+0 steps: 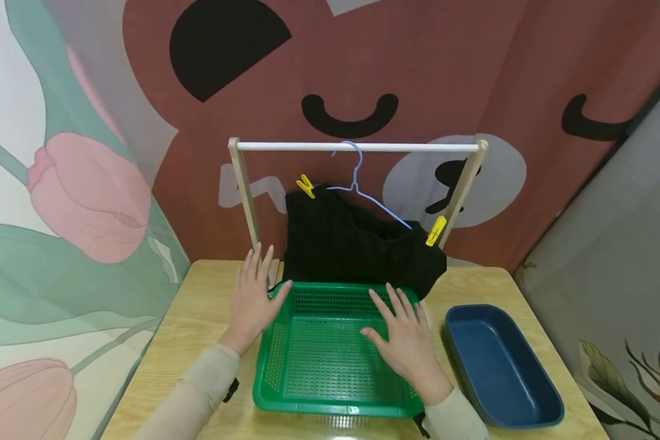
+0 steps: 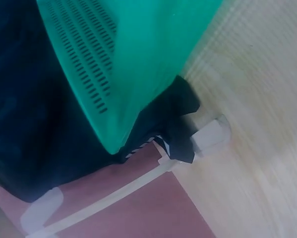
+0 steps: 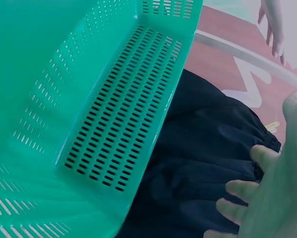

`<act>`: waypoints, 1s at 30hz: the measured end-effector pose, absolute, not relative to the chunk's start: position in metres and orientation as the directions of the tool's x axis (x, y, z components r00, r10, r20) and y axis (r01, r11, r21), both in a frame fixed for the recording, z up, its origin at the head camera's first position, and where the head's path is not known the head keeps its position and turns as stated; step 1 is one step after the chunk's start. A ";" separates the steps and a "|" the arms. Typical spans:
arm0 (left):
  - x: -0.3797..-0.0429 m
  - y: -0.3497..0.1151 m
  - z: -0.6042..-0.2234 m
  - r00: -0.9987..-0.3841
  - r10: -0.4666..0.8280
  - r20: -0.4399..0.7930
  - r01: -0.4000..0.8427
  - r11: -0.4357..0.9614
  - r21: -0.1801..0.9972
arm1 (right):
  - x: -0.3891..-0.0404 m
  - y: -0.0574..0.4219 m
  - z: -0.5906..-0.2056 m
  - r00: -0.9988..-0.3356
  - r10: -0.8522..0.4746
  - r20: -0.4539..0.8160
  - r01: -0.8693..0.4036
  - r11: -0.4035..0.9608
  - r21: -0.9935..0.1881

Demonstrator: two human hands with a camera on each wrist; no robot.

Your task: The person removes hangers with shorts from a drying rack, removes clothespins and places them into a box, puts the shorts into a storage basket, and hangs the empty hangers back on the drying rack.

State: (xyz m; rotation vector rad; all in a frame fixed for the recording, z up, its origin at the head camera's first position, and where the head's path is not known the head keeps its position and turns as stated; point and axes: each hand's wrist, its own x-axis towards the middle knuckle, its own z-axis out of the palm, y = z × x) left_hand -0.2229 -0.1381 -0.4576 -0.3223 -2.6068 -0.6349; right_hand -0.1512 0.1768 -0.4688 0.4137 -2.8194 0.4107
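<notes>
At a tabletop (image 1: pixel 203 311), we see a person's left hand (image 1: pixel 253 302) with its fingers spread beside the far left corner of a green basket (image 1: pixel 330 360), the thumb crossing the rim in the head view. The right hand (image 1: pixel 408 336), fingers also spread, is held over the basket's right side; we cannot tell whether either touches it. Just behind, a black garment (image 1: pixel 352 250) hangs from a blue-violet hanger (image 1: pixel 355 180) hooked over a rack's white rod (image 1: pixel 291 146), one yellow clip (image 1: pixel 306 186) near the left end of its top edge and another yellow clip (image 1: pixel 436 231) near the right. To the right, we find a blue basin (image 1: pixel 500 360) on the tabletop.
</notes>
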 end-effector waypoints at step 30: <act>-0.279 -0.158 -0.399 -0.975 -0.071 0.209 0.198 0.137 0.971 | -0.143 0.173 -0.462 -0.898 -0.258 0.357 -0.360 0.897 -0.256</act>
